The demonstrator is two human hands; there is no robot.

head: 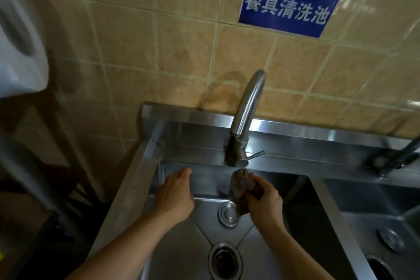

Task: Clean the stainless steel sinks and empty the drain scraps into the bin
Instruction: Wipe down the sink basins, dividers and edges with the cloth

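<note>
Two hands are over the left sink [261, 245]. The right hand [264, 206] holds a brown cloth [242, 186] bunched up in its curled fingers. The top of the cloth is just under the mouth of the tap [246, 116]. I cannot see any water coming out, but the picture is too blurry there to be sure. The left hand [173, 198] holds nothing. Its fingers reach down toward the back left corner of the sink, and I cannot tell if they touch the steel.

A round plug [228, 213] lies on the sink floor near the back wall, partly behind the cloth. The drain [225, 260] is in the middle of the floor, closer to the person. Something dark sits inside it, maybe scraps, but I cannot tell. A second sink [375, 229] is to the right, with its own plug and drain. On the tiled wall above hangs a blue sign [288, 5].

I think the step here is wetting or rinsing the cloth so the sink can be wiped. The scraps in the drain look not yet taken out. Next, the tap lever [255, 154] may need a push to start the water, and the empty left hand is free to do that. Then the wet cloth can rub the walls and floor of the sink.
</note>
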